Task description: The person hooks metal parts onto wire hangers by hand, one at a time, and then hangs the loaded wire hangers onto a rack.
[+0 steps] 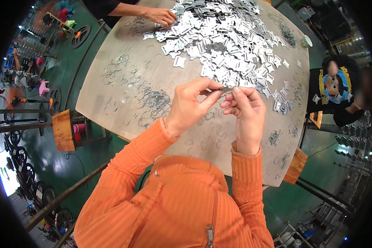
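Observation:
My left hand (191, 102) and my right hand (247, 113) meet over the near middle of the table (153, 70). Between their fingertips they pinch a small metal plate (227, 89), mostly hidden by the fingers. Just beyond them spreads a large heap of flat silvery metal plates (219, 45) with cut-out edges. Beside my left wrist lies a loose tangle of thin bent wire clips (155, 101). More wire clips (219, 136) are scattered under and between my forearms.
A co-worker's hand (161, 16) reaches to the heap's far left edge. Another person in a dark printed top (337, 84) sits at the right. A paper cup (306, 41) stands on the table's right edge. Wooden stools (63, 131) flank the table.

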A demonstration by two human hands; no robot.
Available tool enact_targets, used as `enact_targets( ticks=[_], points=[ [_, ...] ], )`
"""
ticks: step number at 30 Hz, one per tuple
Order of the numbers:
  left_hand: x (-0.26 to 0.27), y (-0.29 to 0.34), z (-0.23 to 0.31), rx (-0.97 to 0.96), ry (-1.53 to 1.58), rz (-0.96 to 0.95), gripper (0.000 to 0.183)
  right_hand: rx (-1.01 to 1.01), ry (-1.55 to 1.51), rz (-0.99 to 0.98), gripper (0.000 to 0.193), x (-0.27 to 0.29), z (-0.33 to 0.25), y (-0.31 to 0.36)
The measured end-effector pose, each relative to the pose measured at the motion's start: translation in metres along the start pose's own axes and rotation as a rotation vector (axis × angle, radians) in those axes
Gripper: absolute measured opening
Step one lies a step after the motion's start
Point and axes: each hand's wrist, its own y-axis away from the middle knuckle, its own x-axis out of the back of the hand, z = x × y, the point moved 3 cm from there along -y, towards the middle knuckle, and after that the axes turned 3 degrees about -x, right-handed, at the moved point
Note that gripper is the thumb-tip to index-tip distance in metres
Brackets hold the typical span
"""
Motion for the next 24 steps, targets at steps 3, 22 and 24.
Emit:
enact_targets(
  ticks=[3,22,24],
  points=[
    [-0.008,-0.004,-0.001,-0.048,-0.011,-0.011,0.014,-0.038,-0.048,0.038,0.013,0.006,-0.001,-0.003],
    [-0.095,-0.107,-0.229,0.083,-0.862,-0.173,0.032,0.299,0.125,0.172,0.007,0.031,-0.018,-0.006],
    [-0.099,-0.114,-0.231,0.090,-0.863,-0.246,0.032,0.299,0.133,0.178,0.007,0.032,-0.016,-0.008]
  ],
)
